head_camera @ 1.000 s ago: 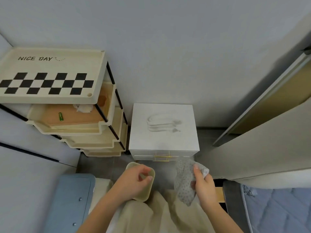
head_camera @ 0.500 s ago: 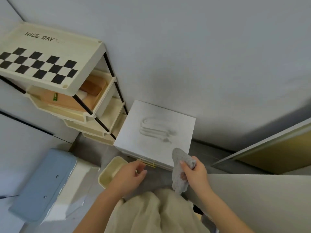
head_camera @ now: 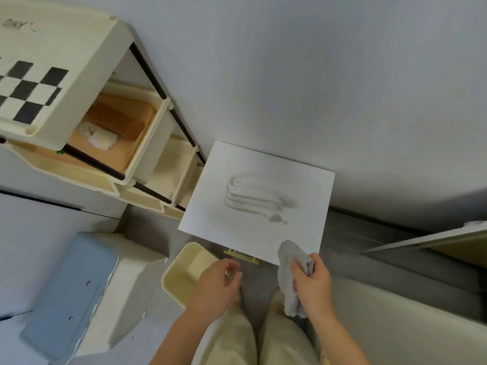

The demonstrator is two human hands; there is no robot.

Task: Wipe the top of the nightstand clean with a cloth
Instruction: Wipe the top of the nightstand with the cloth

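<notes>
The white nightstand stands against the wall, and a grey smear of dust streaks marks the middle of its top. My right hand is shut on a bunched grey speckled cloth. The cloth's upper end reaches over the front right edge of the top, and the rest hangs below my fist. My left hand hovers with loosely curled fingers over the right side of a small cream bin on the floor, holding nothing that I can see.
A cream tiered shelf cart with a checkered top stands left of the nightstand. A blue-lidded white box sits at lower left. A white panel rises on the right. Gold drawer handles show under the front edge.
The cream bin left my left hand and now rests on the floor. My right hand carried the cloth up to the nightstand's front edge. My view leaned in closer over the top.
</notes>
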